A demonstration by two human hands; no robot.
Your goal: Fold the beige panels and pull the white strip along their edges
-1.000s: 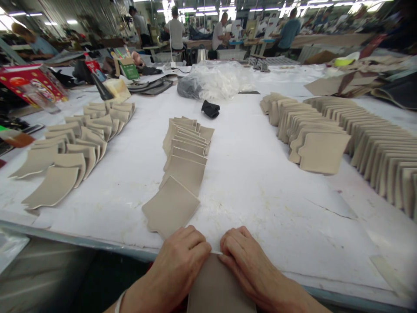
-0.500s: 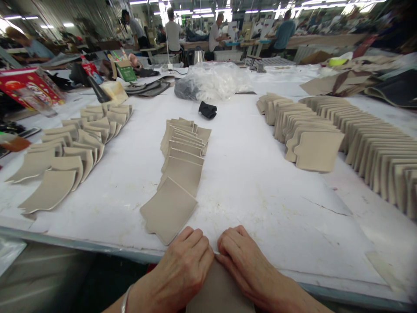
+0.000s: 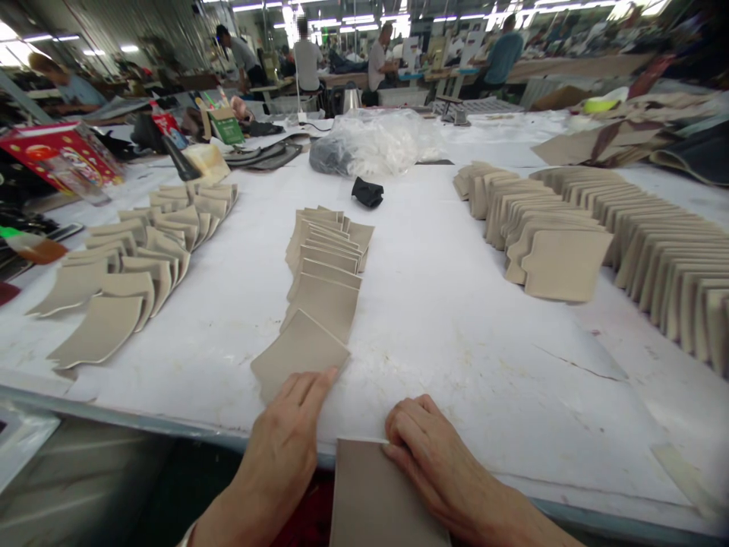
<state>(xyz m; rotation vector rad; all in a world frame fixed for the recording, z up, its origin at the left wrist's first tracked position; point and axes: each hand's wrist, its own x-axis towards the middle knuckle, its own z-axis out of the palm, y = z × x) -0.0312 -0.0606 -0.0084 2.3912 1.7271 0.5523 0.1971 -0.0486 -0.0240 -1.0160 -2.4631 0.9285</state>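
My right hand [image 3: 428,450] is closed on the upper right corner of a beige leather-like panel [image 3: 364,486] at the table's front edge. The panel's lower part runs out of the picture. My left hand [image 3: 288,433] is apart from that panel, its fingers stretched out over the lower end of a loose beige panel [image 3: 301,346]. Whether the fingertips press on it I cannot tell; the thumb is hidden. This loose panel lies tilted at the near end of an overlapping row of similar panels [image 3: 324,292].
Curved beige panels [image 3: 96,330] lie overlapped on the left. On the right stand folded beige pieces [image 3: 566,262] and a long row of more [image 3: 654,258]. A black crumpled item [image 3: 367,192] and a clear plastic bag [image 3: 379,140] lie farther back. Several people work behind.
My left hand has let go of the panel at the table edge and moved left and forward onto the nearest loose panel. My right hand keeps its hold. The view has shifted slightly.
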